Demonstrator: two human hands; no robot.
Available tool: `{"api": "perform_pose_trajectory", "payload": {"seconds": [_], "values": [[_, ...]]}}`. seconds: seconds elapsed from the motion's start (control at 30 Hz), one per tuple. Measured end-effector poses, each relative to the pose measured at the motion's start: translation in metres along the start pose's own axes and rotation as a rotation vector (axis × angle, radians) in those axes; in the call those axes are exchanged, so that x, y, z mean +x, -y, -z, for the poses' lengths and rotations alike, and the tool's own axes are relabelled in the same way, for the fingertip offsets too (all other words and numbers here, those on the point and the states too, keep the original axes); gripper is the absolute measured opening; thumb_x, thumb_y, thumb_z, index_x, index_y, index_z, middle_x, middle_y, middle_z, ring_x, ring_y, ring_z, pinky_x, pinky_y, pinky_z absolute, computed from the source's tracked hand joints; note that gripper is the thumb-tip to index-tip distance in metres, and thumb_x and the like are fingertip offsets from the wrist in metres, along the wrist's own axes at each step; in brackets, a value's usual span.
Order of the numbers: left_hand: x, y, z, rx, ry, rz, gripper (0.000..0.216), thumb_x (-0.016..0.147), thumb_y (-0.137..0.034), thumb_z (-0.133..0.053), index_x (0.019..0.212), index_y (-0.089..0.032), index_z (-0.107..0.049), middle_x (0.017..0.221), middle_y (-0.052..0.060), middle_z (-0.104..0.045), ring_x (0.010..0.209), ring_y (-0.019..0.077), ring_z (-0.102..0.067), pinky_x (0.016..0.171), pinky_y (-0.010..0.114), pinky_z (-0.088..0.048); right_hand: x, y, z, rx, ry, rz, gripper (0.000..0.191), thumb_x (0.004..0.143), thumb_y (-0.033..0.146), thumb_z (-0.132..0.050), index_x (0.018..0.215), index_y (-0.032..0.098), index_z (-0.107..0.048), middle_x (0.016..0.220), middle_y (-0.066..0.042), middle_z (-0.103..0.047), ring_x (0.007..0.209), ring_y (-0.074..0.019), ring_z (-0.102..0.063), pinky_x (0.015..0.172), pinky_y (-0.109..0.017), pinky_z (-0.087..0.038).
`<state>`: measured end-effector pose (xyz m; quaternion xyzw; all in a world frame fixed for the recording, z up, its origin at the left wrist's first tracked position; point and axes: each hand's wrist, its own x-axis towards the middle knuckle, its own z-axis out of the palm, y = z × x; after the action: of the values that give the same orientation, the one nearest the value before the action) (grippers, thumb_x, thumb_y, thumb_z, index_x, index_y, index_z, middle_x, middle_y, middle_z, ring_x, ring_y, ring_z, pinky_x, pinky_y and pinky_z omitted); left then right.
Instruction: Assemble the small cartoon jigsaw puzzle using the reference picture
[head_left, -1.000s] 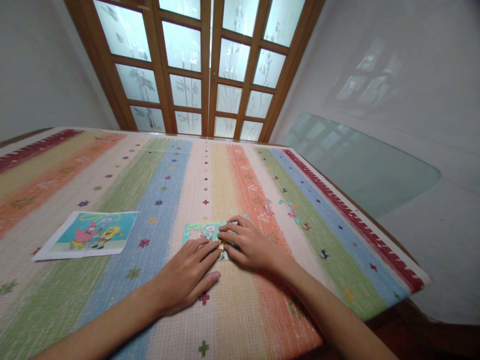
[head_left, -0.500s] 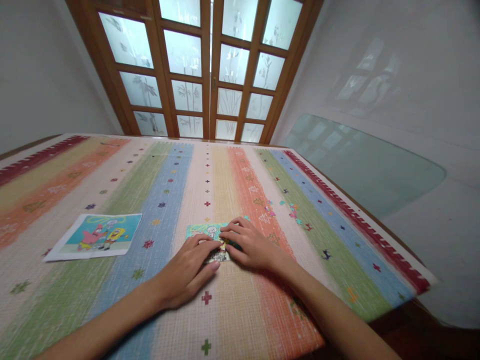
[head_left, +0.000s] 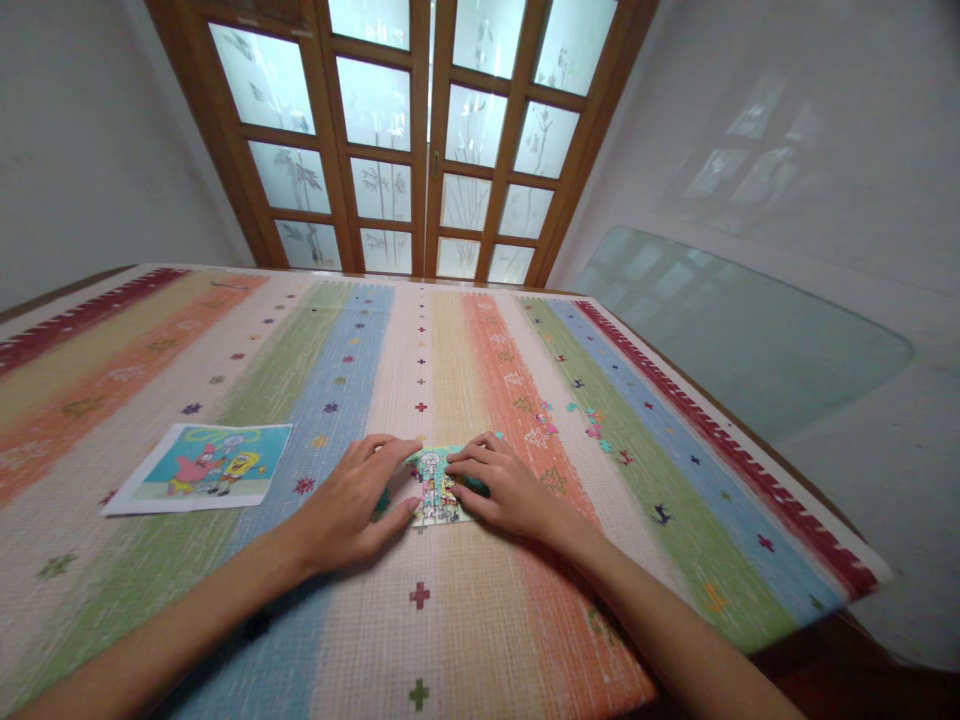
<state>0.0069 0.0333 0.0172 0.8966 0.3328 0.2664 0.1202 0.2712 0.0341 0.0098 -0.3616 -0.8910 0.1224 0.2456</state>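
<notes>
A partly covered jigsaw puzzle (head_left: 431,492) with a cartoon squid figure lies flat on the striped tablecloth (head_left: 375,640) in front of me. My left hand (head_left: 364,495) is at its left edge, with a gap between the thumb and the curved fingers. Across the puzzle's right part rests my right hand (head_left: 504,487), fingers slightly spread and fingertips on the pieces. That hand hides the right side of the picture. Neither hand shows anything lifted in it.
Loose puzzle pieces (head_left: 594,425) lie in a small cluster to the right, with a pink and teal group (head_left: 545,417) beside them. At the left is a printed cartoon picture (head_left: 214,465). A glass-paned wooden door (head_left: 420,150) stands behind the table.
My left hand has slid left, off the puzzle's middle to its left edge, so more of the squid figure shows. My right hand stays nearly in place. The view shifts slightly.
</notes>
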Motion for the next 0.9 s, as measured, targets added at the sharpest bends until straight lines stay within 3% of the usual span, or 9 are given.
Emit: {"api": "perform_pose_trajectory", "payload": {"seconds": [0.23, 0.33, 0.67, 0.77, 0.9], "values": [[-0.015, 0.016, 0.013, 0.073, 0.086, 0.025, 0.060, 0.094, -0.044, -0.059, 0.146, -0.022, -0.040, 0.135, 0.014, -0.058, 0.124, 0.0345, -0.052, 0.104, 0.054, -0.046, 0.000, 0.000, -0.001, -0.019, -0.032, 0.015, 0.019, 0.100, 0.027, -0.060, 0.110, 0.018, -0.074, 0.103, -0.009, -0.076, 0.100, -0.0254, -0.059, 0.092, -0.043, -0.051], [-0.024, 0.023, 0.012, 0.070, 0.062, 0.052, 0.063, 0.092, -0.047, -0.058, 0.147, -0.024, -0.040, 0.137, 0.014, -0.058, 0.124, 0.0351, -0.052, 0.106, 0.054, -0.045, 0.000, 0.000, -0.001, -0.018, -0.037, -0.001, 0.019, 0.100, 0.029, -0.061, 0.112, 0.019, -0.072, 0.099, -0.008, -0.075, 0.098, -0.0255, -0.059, 0.090, -0.042, -0.051], [-0.034, 0.030, 0.008, 0.119, 0.031, 0.009, 0.063, 0.095, -0.048, -0.057, 0.150, -0.024, -0.036, 0.145, 0.013, -0.056, 0.128, 0.0352, -0.050, 0.109, 0.055, -0.041, 0.002, -0.006, -0.001, 0.070, -0.153, -0.015, 0.019, 0.103, 0.024, -0.054, 0.113, 0.019, -0.069, 0.112, -0.009, -0.074, 0.105, -0.0234, -0.062, 0.097, -0.044, -0.051], [-0.035, 0.031, 0.008, 0.124, 0.055, 0.026, 0.066, 0.095, -0.048, -0.058, 0.152, -0.025, -0.035, 0.151, 0.013, -0.052, 0.133, 0.0367, -0.048, 0.112, 0.057, -0.038, -0.001, -0.008, 0.009, 0.057, -0.107, -0.008, 0.023, 0.100, 0.026, -0.059, 0.121, 0.020, -0.067, 0.120, -0.011, -0.072, 0.111, -0.0250, -0.061, 0.101, -0.048, -0.050], [-0.035, 0.030, 0.008, 0.137, 0.087, 0.041, 0.068, 0.095, -0.049, -0.059, 0.152, -0.025, -0.033, 0.151, 0.015, -0.052, 0.135, 0.0390, -0.047, 0.113, 0.062, -0.034, -0.006, -0.008, 0.020, 0.096, 0.048, -0.070, 0.051, 0.090, 0.034, -0.074, 0.137, 0.021, -0.059, 0.122, -0.012, -0.070, 0.115, -0.0284, -0.059, 0.101, -0.048, -0.052]]}}
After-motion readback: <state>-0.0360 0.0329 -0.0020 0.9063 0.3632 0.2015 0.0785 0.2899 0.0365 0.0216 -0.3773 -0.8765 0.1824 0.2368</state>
